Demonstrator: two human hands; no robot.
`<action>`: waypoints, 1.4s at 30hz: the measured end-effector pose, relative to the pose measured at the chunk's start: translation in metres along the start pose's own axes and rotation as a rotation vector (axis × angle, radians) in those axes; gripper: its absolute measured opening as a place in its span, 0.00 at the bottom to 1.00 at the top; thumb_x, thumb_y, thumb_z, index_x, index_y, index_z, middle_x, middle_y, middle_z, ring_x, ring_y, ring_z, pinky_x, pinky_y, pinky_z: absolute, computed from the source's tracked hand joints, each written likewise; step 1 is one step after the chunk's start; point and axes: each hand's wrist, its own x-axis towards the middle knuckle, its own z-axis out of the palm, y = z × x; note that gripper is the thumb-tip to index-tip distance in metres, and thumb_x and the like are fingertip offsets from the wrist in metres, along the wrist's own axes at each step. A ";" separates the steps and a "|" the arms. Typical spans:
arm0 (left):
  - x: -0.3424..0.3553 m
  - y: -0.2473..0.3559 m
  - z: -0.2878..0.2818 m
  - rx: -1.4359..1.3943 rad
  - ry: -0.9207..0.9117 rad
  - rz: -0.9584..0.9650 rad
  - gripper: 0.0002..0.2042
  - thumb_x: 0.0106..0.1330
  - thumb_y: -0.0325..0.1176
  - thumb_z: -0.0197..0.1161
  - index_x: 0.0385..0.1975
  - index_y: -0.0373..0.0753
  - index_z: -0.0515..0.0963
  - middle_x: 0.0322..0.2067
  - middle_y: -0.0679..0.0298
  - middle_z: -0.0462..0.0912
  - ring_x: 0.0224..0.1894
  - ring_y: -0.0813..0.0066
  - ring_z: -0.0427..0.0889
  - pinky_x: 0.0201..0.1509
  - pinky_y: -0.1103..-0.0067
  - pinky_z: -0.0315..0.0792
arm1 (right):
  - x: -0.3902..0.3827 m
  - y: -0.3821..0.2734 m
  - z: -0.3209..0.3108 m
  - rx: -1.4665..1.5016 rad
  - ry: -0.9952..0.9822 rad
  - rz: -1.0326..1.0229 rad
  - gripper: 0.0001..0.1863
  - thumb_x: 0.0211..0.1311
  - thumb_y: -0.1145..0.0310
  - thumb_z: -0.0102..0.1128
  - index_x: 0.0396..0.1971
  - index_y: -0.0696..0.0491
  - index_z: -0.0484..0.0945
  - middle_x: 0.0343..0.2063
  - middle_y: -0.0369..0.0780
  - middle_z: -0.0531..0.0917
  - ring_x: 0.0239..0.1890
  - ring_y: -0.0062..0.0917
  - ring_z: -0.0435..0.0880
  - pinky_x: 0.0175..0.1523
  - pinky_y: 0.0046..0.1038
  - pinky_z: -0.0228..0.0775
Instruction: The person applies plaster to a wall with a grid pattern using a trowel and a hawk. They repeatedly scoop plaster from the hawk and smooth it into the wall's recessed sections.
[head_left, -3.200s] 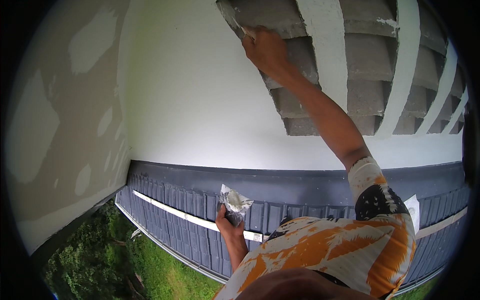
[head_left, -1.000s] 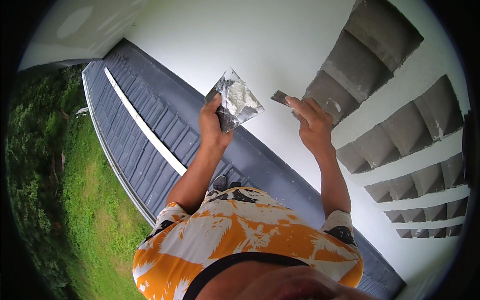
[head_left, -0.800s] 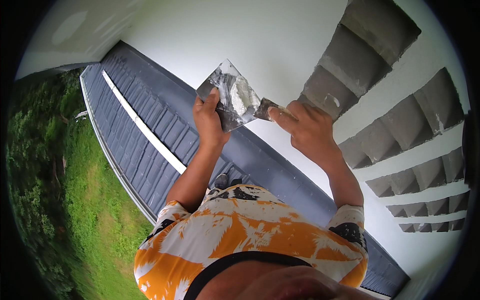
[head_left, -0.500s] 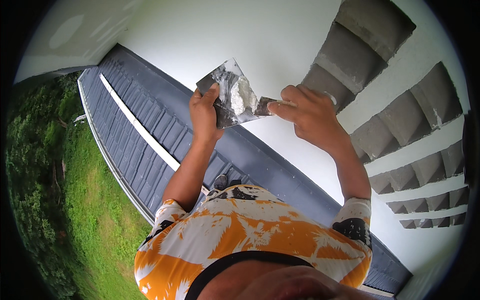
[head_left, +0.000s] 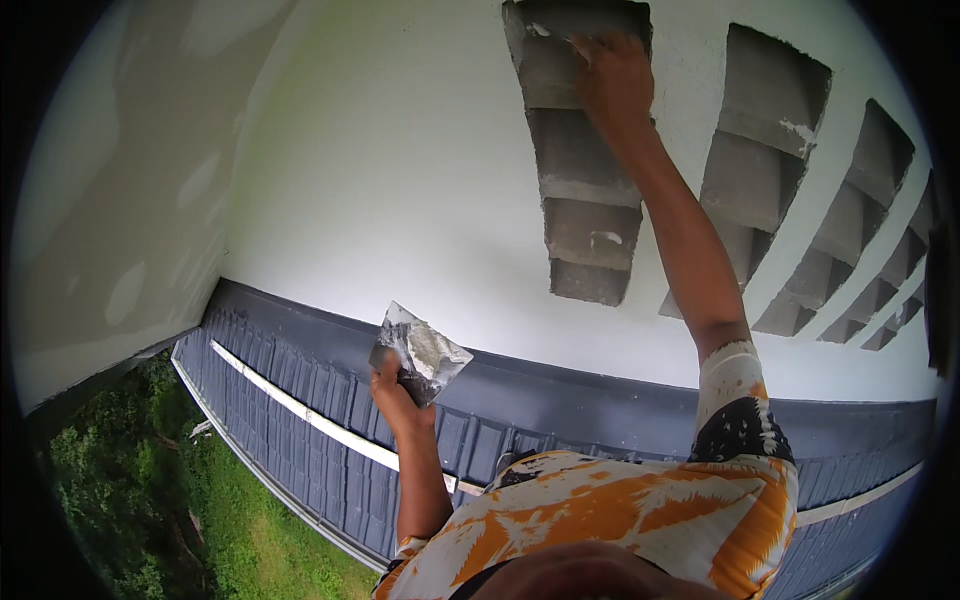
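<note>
White wall point(head_left: 400, 180) fills most of the head view, with stepped grey recesses point(head_left: 585, 200) cut into it from twelve o'clock round to three. Below it runs a dark blue-grey ribbed roof point(head_left: 300, 440), and green grass point(head_left: 230, 520) shows at seven o'clock.

At twelve o'clock the right hand point(head_left: 615, 75) reaches up into the top of the nearest recess — its fingers pressed together against the grey block; whether they pinch a tool I cannot tell. Near centre, toward seven o'clock, the left hand point(head_left: 395, 390) grips the lower edge of a flat metal plaster board point(head_left: 425, 350), fingers curled round it — the board is tilted, smeared with grey paste, well apart from the right hand. An orange-and-white patterned shirt point(head_left: 610, 520) fills six o'clock.
</note>
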 end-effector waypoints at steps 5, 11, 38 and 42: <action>-0.006 -0.004 -0.010 0.016 0.030 -0.053 0.15 0.70 0.27 0.49 0.53 0.29 0.71 0.46 0.54 0.80 0.45 0.64 0.83 0.47 0.69 0.79 | 0.018 0.026 0.055 -0.066 0.081 -0.107 0.10 0.56 0.72 0.55 0.33 0.56 0.85 0.29 0.44 0.84 0.35 0.38 0.82 0.43 0.38 0.73; -0.008 -0.009 -0.032 0.015 0.053 -0.072 0.14 0.70 0.27 0.50 0.52 0.30 0.71 0.46 0.54 0.79 0.46 0.63 0.82 0.48 0.69 0.78 | 0.032 0.026 0.059 -0.171 -0.148 -0.198 0.09 0.51 0.73 0.55 0.29 0.58 0.84 0.31 0.46 0.85 0.40 0.39 0.83 0.52 0.37 0.74; -0.009 -0.006 -0.029 0.047 0.050 -0.085 0.16 0.68 0.29 0.54 0.52 0.28 0.71 0.44 0.53 0.80 0.44 0.61 0.83 0.45 0.68 0.79 | 0.043 0.028 0.060 0.077 -0.363 -0.137 0.12 0.57 0.67 0.55 0.25 0.57 0.84 0.31 0.50 0.85 0.37 0.44 0.84 0.42 0.45 0.77; -0.013 -0.003 -0.015 0.036 0.040 -0.058 0.16 0.68 0.29 0.55 0.52 0.29 0.71 0.44 0.53 0.80 0.43 0.62 0.84 0.46 0.68 0.79 | 0.044 0.021 0.054 0.028 -0.494 -0.127 0.13 0.56 0.65 0.56 0.24 0.58 0.84 0.30 0.51 0.85 0.33 0.45 0.85 0.39 0.47 0.76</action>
